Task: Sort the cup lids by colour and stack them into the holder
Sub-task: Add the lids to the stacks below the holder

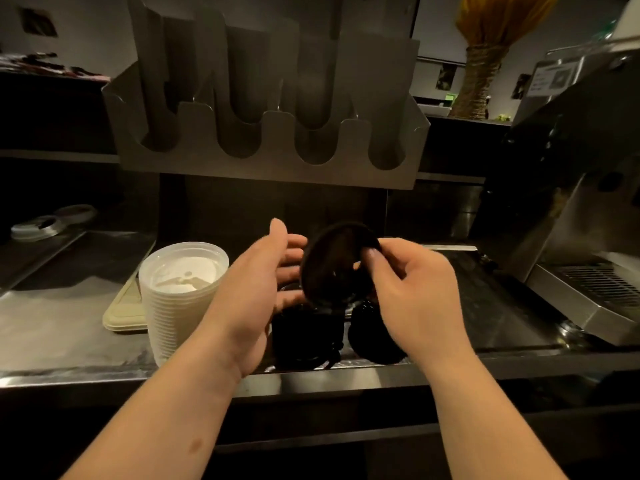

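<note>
Right hand (415, 292) is pinching a tilted black lid (332, 265) above the counter's (69, 327) front edge, left hand (256, 292) waiting open beside it. White lids (180, 296) are standing stacked leftward. Sorting is seemingly proceeding; next, this lid is likely needing stacking before loading the holder (270, 161).

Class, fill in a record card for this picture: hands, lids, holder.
right hand: pinches the black lid
left hand: open, beside that lid
black lid: tilted, above the counter
white lid stack: on the counter, left of the hands
black lid stacks: on the counter, below the hands
holder: behind, four slots
</note>
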### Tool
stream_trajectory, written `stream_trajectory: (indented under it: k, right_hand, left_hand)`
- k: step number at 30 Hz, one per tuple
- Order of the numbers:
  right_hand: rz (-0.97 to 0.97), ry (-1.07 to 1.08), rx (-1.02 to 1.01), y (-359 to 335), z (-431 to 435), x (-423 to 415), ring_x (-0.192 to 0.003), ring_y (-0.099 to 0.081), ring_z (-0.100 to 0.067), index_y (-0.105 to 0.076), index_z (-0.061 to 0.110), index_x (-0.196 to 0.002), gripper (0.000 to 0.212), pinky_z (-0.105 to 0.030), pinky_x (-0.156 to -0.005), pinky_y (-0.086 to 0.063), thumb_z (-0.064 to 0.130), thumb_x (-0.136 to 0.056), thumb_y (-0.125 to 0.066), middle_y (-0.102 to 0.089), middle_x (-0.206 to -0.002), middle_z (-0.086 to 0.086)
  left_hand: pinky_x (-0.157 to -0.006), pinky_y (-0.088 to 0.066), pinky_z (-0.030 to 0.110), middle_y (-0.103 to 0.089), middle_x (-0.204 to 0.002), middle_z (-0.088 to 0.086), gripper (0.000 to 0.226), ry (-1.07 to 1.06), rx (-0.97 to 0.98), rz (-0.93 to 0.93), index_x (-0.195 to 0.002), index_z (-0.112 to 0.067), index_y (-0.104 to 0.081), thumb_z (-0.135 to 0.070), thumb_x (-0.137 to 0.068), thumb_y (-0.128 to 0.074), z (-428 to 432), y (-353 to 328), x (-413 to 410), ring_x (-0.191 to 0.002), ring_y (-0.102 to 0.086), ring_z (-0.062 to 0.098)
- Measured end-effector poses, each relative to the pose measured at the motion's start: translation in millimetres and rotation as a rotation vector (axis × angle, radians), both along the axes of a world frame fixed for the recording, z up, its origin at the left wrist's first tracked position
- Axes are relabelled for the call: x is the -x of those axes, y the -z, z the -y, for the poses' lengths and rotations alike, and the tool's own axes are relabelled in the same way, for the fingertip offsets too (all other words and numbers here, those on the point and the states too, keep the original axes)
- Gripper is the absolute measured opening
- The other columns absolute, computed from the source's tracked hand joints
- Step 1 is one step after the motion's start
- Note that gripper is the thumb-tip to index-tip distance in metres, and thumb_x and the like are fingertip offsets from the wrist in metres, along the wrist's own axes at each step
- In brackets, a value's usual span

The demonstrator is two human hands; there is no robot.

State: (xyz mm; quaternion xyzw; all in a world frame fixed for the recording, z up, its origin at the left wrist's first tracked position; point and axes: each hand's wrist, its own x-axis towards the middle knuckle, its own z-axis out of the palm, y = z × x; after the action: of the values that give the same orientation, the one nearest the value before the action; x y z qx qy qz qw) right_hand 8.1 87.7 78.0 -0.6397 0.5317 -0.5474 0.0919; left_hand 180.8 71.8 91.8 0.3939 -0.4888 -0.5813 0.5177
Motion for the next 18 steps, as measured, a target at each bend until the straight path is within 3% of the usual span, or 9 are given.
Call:
stream_trajectory:
  k: [2, 4, 5, 7, 11, 14, 16, 18]
  right_hand:
    - [-0.062, 0.129, -0.123, -6, 19, 1, -0.058, -0.061, -0.006, -0.066, 0.020, -0.071, 0.029, -0.025, -0.056, -0.049, 0.026, -0.099, -0.061, -0.062, -0.059, 0.005]
    - [-0.002, 0.148, -0.298, -13, 36, -2, -0.061, -0.065, -0.012, -0.063, 0.021, -0.082, 0.017, -0.031, -0.057, -0.050, 0.028, -0.098, -0.062, -0.065, -0.066, 0.001]
    - [0.032, 0.140, -0.385, -16, 42, -6, -0.066, -0.067, -0.015, -0.062, 0.023, -0.092, 0.007, -0.031, -0.057, -0.051, 0.027, -0.098, -0.063, -0.068, -0.075, -0.001]
    - [0.009, 0.113, -0.513, -19, 51, -14, -0.067, -0.067, -0.016, -0.059, 0.024, -0.102, 0.007, -0.028, -0.055, -0.048, 0.026, -0.098, -0.063, -0.068, -0.084, -0.004]
    - [-0.230, 0.136, -0.653, -14, 58, -29, -0.064, -0.065, -0.014, -0.062, 0.019, -0.097, 0.005, -0.024, -0.056, -0.048, 0.024, -0.098, -0.062, -0.068, -0.081, -0.004]
    - [-0.338, 0.184, -0.693, -10, 57, -34, -0.069, -0.065, -0.016, -0.066, 0.015, -0.099, 0.008, -0.024, -0.053, -0.041, 0.022, -0.095, -0.063, -0.069, -0.081, -0.004]
    - [-0.412, 0.211, -0.685, -9, 55, -36, -0.068, -0.063, -0.013, -0.064, 0.016, -0.098, 0.006, -0.022, -0.052, -0.037, 0.020, -0.094, -0.064, -0.067, -0.081, -0.003]
    - [-0.479, 0.254, -0.675, -10, 51, -38, -0.070, -0.060, -0.012, -0.063, 0.017, -0.100, 0.007, -0.022, -0.055, -0.040, 0.022, -0.095, -0.064, -0.065, -0.084, -0.002]
  left_hand:
    - [-0.087, -0.058, 0.042, -0.070, -0.107, -0.004, 0.024, -0.229, 0.126, 0.121, -0.108, -0.028, -0.065, -0.042, -0.102, -0.047, 6, 8, -4, -0.101, -0.069, 0.015]
    - [-0.081, -0.058, 0.032, -0.065, -0.097, -0.013, 0.007, -0.409, 0.284, 0.253, -0.101, -0.033, -0.061, -0.029, -0.099, -0.056, 5, 19, -9, -0.095, -0.064, 0.005]
    - [-0.077, -0.056, 0.023, -0.062, -0.094, -0.015, 0.011, -0.449, 0.364, 0.350, -0.100, -0.036, -0.059, -0.025, -0.097, -0.059, 3, 24, -11, -0.092, -0.061, 0.000]
    - [-0.074, -0.049, 0.014, -0.058, -0.100, -0.018, 0.024, -0.444, 0.455, 0.513, -0.104, -0.037, -0.055, -0.018, -0.093, -0.064, 1, 36, -13, -0.096, -0.054, -0.009]
    - [-0.099, -0.032, 0.007, -0.039, -0.136, -0.021, 0.054, -0.295, 0.515, 0.846, -0.135, -0.039, -0.044, -0.026, -0.090, -0.070, 1, 52, -13, -0.112, -0.036, -0.016]
    - [-0.112, -0.016, 0.016, -0.018, -0.156, -0.019, 0.063, -0.296, 0.508, 0.939, -0.147, -0.037, -0.036, -0.033, -0.092, -0.068, 0, 57, -13, -0.142, -0.020, -0.001]
    - [-0.102, -0.017, 0.002, -0.025, -0.155, -0.018, 0.055, -0.289, 0.511, 0.962, -0.146, -0.034, -0.042, -0.030, -0.095, -0.064, 2, 59, -14, -0.132, -0.026, -0.008]
    - [-0.080, -0.017, -0.011, -0.033, -0.151, -0.021, 0.045, -0.246, 0.490, 0.973, -0.141, -0.033, -0.049, -0.031, -0.098, -0.061, 4, 59, -15, -0.116, -0.028, -0.015]
